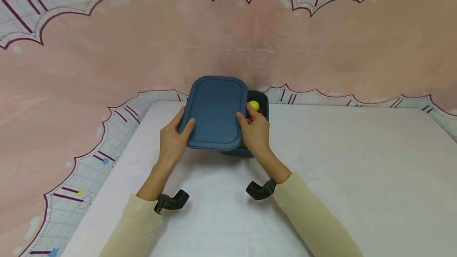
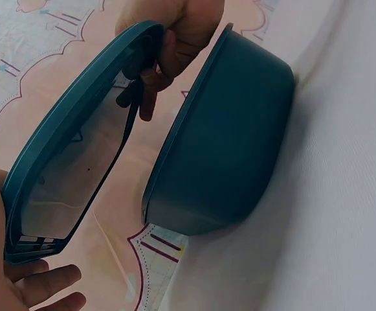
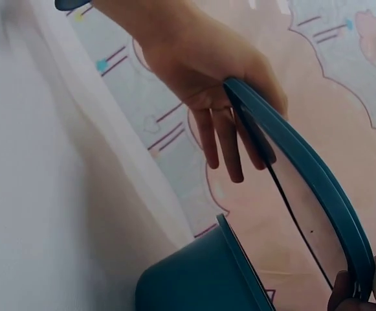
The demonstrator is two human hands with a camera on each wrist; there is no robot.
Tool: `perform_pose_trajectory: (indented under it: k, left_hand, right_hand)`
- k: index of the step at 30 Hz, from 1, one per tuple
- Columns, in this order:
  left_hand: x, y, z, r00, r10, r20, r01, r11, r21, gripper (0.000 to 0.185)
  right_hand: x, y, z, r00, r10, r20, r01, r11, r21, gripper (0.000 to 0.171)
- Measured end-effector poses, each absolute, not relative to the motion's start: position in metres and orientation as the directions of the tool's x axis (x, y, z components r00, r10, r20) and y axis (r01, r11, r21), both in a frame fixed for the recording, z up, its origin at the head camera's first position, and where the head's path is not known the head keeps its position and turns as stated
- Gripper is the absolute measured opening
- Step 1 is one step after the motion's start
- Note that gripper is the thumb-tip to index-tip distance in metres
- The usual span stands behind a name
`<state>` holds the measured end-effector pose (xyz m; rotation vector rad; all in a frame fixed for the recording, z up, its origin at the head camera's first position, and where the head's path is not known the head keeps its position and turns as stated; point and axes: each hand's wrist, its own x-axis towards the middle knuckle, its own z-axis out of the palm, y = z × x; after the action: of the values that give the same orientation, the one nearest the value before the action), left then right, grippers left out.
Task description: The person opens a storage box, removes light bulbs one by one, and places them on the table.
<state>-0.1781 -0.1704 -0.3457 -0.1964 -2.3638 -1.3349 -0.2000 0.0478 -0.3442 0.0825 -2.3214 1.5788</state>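
Both hands hold a blue rectangular lid [image 1: 214, 112] up in the air, over the left part of an open dark teal box [image 1: 240, 152]. At the lid's left edge, my left hand [image 1: 173, 140] grips it with the thumb on top. My right hand [image 1: 256, 134] pinches the right edge, thumb on top and fingers beneath. A gap shows between the lid [image 2: 71, 97] and the box [image 2: 220, 142] in the left wrist view. Inside the box lie a yellow ball [image 1: 254, 105] and something red [image 1: 252, 118], partly hidden by the right hand; the lid covers the rest.
The box stands near the back edge of a table with a white cover [image 1: 339, 169]. Behind it hangs a peach cloth [image 1: 107, 58] with a scalloped, lined pattern. Black curved devices are strapped at both wrists, next to the pale yellow sleeves [image 1: 314, 213].
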Motion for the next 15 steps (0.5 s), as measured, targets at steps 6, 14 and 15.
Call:
perform_pose_trajectory:
  k: [6, 14, 15]
  left_hand:
    - [-0.175, -0.178, -0.347, -0.905, -0.112, 0.411, 0.298, 0.523, 0.798, 0.053]
    - [-0.171, -0.188, -0.345, -0.91, -0.133, 0.393, 0.278, 0.505, 0.817, 0.049]
    - [-0.17, -0.19, -0.345, -0.911, -0.138, 0.39, 0.274, 0.504, 0.819, 0.049]
  right_hand:
    - [-0.198, 0.039, -0.343, -0.944, 0.122, 0.306, -0.229, 0.427, -0.875, 0.049]
    - [-0.197, 0.025, -0.341, -0.938, 0.105, 0.329, -0.265, 0.391, -0.881, 0.049]
    - [-0.196, 0.024, -0.34, -0.936, 0.103, 0.338, -0.274, 0.39, -0.879, 0.049]
